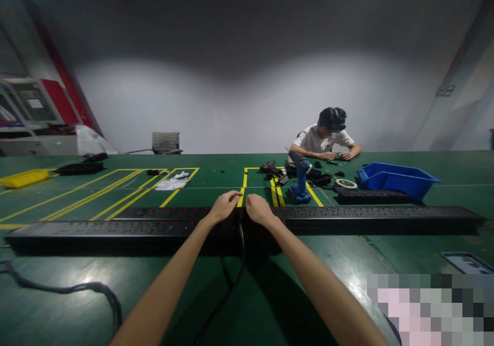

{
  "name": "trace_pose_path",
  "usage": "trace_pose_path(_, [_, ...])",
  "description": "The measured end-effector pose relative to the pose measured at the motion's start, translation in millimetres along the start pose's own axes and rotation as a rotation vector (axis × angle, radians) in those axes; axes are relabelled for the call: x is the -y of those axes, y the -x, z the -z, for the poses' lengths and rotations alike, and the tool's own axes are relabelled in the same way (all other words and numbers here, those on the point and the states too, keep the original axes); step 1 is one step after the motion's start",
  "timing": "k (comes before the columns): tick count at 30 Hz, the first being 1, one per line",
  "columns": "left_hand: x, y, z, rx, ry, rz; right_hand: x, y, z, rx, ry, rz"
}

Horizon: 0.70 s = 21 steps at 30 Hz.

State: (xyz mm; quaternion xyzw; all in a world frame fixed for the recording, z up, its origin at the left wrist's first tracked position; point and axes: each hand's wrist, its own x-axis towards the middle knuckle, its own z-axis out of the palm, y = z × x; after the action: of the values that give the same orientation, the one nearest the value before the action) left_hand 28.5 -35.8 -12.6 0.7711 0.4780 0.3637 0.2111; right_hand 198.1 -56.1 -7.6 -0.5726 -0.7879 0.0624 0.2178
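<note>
Two long black power strips lie across the green table, one to the left (100,229) and one to the right (378,213), both dotted with red switches. My left hand (224,207) and my right hand (258,210) sit close together where the strips meet in the middle. Their fingers curl down on the strips' top edge; whether they grip anything small is hidden. A black cable (235,279) runs from that spot toward me between my forearms.
A blue cordless drill (300,179) stands behind the strips, with a blue bin (397,179), a tape roll (346,183) and black parts nearby. A person in a white shirt (326,140) works at the far edge. A yellow tray (23,178) lies far left. A thick cable (69,288) lies near left.
</note>
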Motion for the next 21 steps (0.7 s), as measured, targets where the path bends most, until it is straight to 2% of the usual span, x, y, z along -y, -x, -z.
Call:
trace_pose_path(4, [13,20,9.7,0.096,-0.046,-0.005,-26,21,4,-0.134,-0.048,0.036])
trace_pose_path(9, [21,21,12.9,0.249,-0.034,0.073,-37,24,3,-0.121,-0.349,0.036])
trace_pose_path(12, [27,11,15.7,0.360,0.097,0.148,-34,19,1,-0.038,-0.382,-0.033])
trace_pose_path(15, [28,3,18.7,0.419,0.161,0.248,-29,10,1,0.080,-0.324,-0.141])
trace_pose_path(18, [20,-2,22.0,0.477,0.144,0.338,-26,-3,3,0.197,-0.265,-0.213])
trace_pose_path(21, [5,-5,26.4,0.475,0.066,0.393,-26,-16,4,0.272,-0.254,-0.240])
